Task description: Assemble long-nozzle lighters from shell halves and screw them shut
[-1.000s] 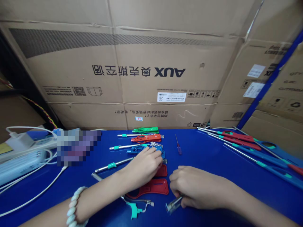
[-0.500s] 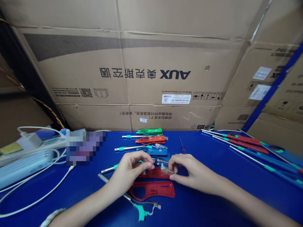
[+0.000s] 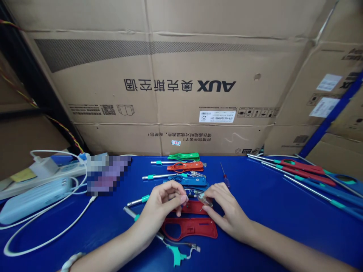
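Clear piece [image 3: 204,199] held over red shells [image 3: 195,229]

Work looks partway: two shells lie unjoined, in from the right edge of the bench [image 3: 255,196], near which seemingly complete lighters [image 3: 309,167] rest. The right hand [image 3: 228,210] grasps the piece, small and glossy; whether the curled left hand [image 3: 164,206] holds anything is unclear.

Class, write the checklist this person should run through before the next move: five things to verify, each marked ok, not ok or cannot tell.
1. Right hand has hold of the small clear plastic part: ok, between thumb and fingers.
2. Left hand holds a small part: cannot tell, too small at the fingertips.
3. Near red plastic handle shell lies inner side up: ok.
4. Far red plastic shell fully visible: not ok, partly hidden by the hands.
5. Thin screwdriver with purple handle lies on the blue table: ok, beyond the right hand.
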`<state>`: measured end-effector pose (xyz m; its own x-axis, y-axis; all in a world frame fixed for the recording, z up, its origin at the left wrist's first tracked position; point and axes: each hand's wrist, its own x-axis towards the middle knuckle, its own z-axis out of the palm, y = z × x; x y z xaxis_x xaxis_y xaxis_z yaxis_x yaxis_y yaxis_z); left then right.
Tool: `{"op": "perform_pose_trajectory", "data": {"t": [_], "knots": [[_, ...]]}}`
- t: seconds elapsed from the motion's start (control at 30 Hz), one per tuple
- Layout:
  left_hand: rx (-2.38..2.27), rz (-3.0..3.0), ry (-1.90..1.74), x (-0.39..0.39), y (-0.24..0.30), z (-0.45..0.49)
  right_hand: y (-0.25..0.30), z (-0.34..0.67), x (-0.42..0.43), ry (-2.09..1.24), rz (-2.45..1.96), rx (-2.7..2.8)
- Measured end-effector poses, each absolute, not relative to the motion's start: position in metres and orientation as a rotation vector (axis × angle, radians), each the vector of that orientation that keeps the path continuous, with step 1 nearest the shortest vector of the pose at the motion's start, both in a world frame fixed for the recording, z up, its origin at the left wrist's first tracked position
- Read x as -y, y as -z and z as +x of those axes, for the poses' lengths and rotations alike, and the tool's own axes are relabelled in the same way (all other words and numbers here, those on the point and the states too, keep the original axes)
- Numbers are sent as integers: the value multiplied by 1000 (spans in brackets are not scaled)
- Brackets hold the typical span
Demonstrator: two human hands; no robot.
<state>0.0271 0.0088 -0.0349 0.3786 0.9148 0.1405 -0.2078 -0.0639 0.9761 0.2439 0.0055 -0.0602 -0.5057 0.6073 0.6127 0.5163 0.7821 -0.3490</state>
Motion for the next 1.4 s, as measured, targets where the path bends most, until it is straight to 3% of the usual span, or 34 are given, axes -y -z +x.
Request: {"op": "perform_pose_trajectory", "data": {"t": [1.4], "knots": [[-941,1712,-1058,1,30,31,58,244,1,-23,-667,2319]]}}
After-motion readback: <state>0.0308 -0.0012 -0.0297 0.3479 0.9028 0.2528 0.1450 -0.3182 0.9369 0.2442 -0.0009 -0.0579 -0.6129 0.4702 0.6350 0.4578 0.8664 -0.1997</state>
